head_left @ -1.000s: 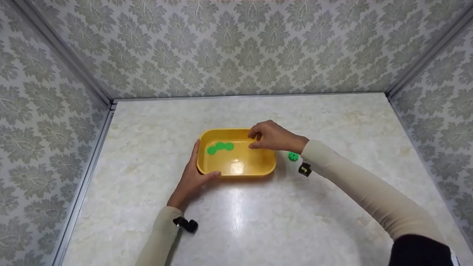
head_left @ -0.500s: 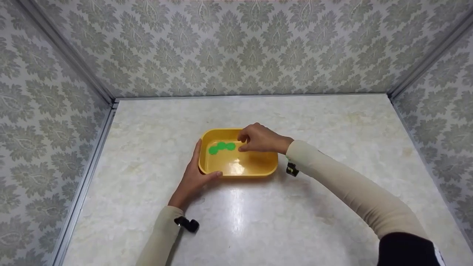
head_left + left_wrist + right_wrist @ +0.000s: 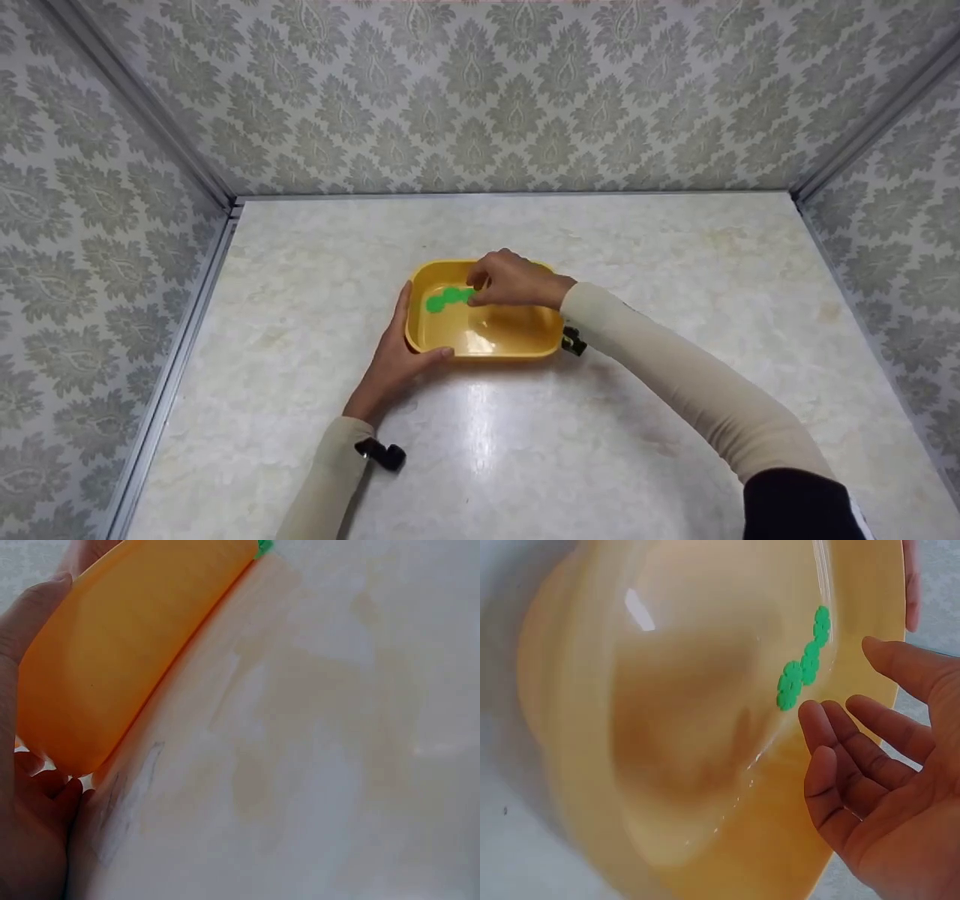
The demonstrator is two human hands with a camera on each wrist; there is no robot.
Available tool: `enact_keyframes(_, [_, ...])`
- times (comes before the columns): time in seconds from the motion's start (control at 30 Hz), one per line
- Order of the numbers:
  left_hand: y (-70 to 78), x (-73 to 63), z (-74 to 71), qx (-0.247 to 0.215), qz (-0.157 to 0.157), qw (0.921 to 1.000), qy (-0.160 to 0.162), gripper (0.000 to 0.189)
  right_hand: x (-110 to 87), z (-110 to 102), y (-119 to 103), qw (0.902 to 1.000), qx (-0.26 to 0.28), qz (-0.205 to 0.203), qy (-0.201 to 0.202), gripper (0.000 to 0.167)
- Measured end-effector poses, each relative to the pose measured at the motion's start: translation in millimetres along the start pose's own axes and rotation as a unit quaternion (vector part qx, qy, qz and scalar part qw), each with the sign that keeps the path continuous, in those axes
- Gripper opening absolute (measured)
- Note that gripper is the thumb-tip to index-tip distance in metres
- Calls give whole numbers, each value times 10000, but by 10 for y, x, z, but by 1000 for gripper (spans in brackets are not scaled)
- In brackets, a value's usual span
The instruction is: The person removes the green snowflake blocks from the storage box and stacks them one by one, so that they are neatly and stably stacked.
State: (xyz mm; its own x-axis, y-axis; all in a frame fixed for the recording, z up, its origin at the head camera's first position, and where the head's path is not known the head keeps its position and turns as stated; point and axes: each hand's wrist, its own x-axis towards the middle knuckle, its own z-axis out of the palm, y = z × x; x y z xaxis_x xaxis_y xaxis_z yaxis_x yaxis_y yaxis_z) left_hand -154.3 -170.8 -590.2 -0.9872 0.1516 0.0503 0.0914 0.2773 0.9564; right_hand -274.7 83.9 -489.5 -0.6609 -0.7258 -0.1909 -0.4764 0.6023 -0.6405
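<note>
My left hand [image 3: 390, 360] grips the left end of a yellow plastic bin [image 3: 517, 354], its thumb along the front wall. In the left wrist view, the thumb lies on the bin [image 3: 112, 652] and curled fingers show below it. Three green notched plastic discs [image 3: 801, 664] lie in a row on the bin's floor, touching or joined; I cannot tell which. Above them, inside the bin, is my right hand [image 3: 514, 279], fingers loosely bent and thumb apart. The right wrist view shows nothing in that hand [image 3: 889, 757] and a gap between its fingertips and the discs.
Another green piece [image 3: 264, 547] shows past the bin's far corner in the left wrist view. The bin stands on a pale marbled table [image 3: 637, 465], with patterned walls [image 3: 480, 97] behind and at both sides. Black wrist cameras [image 3: 381, 454] are on both sleeves.
My right hand has moved left across the bin to the green discs. The sleeve now hides the loose green disc on the table at right. The left hand keeps its hold.
</note>
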Motion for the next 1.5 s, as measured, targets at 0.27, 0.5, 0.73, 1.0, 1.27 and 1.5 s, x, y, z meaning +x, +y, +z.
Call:
enact_keyframes(0.27, [-24,6,0,-33,174,9998,-5,132,64,66,25,9998,143,-121,58,38])
enact_keyframes(0.5, [-25,11,-6,14,226,9997,-17,132,113,104,72,9993,154,-306,170,32])
enact_keyframes(0.73, [-8,2,-1,83,119,9999,14,131,127,124,129,9996,151,-204,126,29])
enact_keyframes(1.0, [-23,7,3,10,140,9999,8,130,138,132,163,9999,-106,71,-64,16])
enact_keyframes(1.27, [-29,15,-6,2,256,9997,5,133,131,149,95,9987,-384,273,-198,11])
enact_keyframes(1.5, [-49,14,-7,11,226,9997,1,131,140,239,54,9985,-536,15,-49,17])
